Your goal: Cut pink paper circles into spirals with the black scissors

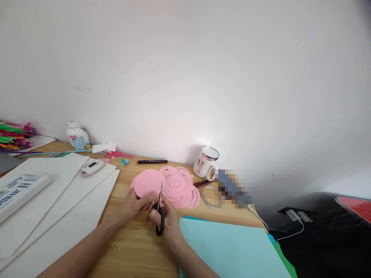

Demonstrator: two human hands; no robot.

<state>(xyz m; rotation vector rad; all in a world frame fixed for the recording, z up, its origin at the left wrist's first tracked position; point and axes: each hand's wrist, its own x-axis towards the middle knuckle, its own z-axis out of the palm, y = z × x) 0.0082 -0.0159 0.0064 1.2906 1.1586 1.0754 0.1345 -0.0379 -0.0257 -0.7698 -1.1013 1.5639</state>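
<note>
hands (172,222) hide parts of the black-handled scissors (162,221) and pink paper (148,183).

A mug (199,165) (silver-rimmed) stands near the white wall (185,85).

On a light-brown wooden table (124,249), the left hand (135,202) holds a rounded pink paper piece (147,182); the right hand (171,221) holds black-handled metal scissors (162,220) at its edge. Pink paper cutouts (180,187) lie piled just to the right, near a white silver-rimmed mug (202,164).
</note>
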